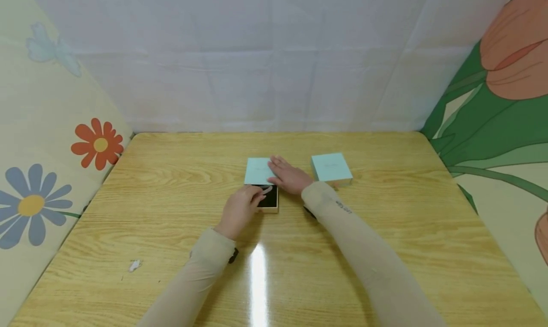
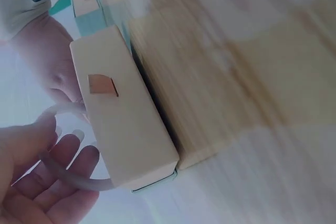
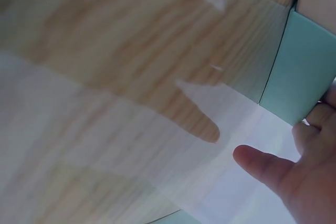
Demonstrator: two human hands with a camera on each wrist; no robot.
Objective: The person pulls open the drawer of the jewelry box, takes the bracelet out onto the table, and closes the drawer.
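Note:
A pale, whitish bangle (image 1: 267,190) is pinched by my left hand (image 1: 239,210) at a jewellery box's cream drawer (image 1: 269,210). The drawer is pulled out towards me and shows a black inside. In the left wrist view, the bangle (image 2: 76,179) curves out past the drawer front (image 2: 128,129), which has a small tan pull tab (image 2: 102,84); thumb and fingers are around its near side. My right hand (image 1: 293,177) rests on the box's light blue cover (image 1: 257,171), fingers extended. From the right wrist, the thumb sticks out beside the cover (image 3: 299,66).
A second light blue box (image 1: 331,166) stands closed to the right of my right hand. A small white scrap (image 1: 134,265) lies at the left front of the wooden table (image 1: 180,165). A white cloth (image 1: 274,79) hangs behind the table, with flower-patterned panels (image 1: 38,127) on both sides.

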